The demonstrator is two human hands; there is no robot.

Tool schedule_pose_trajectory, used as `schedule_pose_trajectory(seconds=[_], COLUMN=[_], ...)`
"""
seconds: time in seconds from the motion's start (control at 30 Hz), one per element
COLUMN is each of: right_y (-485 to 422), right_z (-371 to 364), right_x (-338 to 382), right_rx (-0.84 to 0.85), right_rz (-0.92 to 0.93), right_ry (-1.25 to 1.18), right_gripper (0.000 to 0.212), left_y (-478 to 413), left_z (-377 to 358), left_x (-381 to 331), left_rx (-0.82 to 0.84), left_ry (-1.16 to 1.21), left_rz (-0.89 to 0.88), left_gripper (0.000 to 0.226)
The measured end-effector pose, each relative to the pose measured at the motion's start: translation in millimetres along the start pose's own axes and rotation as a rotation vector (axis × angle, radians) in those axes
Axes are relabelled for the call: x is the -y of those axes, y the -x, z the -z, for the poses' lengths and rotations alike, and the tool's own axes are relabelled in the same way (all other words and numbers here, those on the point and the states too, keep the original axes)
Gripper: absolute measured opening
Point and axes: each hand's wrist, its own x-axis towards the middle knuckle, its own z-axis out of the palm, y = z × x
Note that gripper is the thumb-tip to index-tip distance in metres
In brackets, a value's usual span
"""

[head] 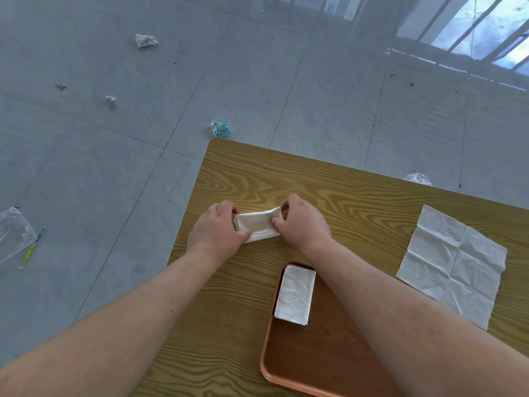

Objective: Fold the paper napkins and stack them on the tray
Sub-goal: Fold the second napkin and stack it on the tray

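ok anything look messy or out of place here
The table looks tidy, but the floor is littered: a crumpled white paper wad, a smaller scrap, a teal wrapper just past the table corner, and a clear plastic bag at the left edge.

Soft, even daylight; wide-angle view, sharp at centre.
Light comes from the upper right, where a window reflection (472, 32) glares blue-white on the glossy floor (114, 138). The table (286, 179) is evenly lit; only faint, soft shadows lie beneath the left hand (217, 227), the right hand (303, 222) and the half-folded napkin (257, 224) between them. Straight lines bow toward the frame edges.
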Motion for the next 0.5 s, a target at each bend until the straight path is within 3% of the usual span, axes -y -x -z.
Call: schedule_pose_trajectory(seconds=[0.23,0.3,0.43,0.5], right_y=[4,6,11,13], right_z=[-6,-4,3,7], right_x=[1,3,5,4], right_rx=[0.037,0.048,0.096,0.139], right_rz=[0.057,0.066,0.076,0.092], right_ry=[-0.067,-0.168,-0.352,-0.406], right_gripper=[0.011,0.005,0.015,0.019], left_y=[-5,-4,2,4], left_z=[6,6,7,8], left_x=[-6,-6,-8,-14], left_rx=[0.079,0.071,0.094,0.156], left_ry=[-0.053,-0.03,-0.026,0.018], left_rz=[0.032,0.04,-0.046,-0.114], left_gripper=[0.028,0.037,0.076,0.083])
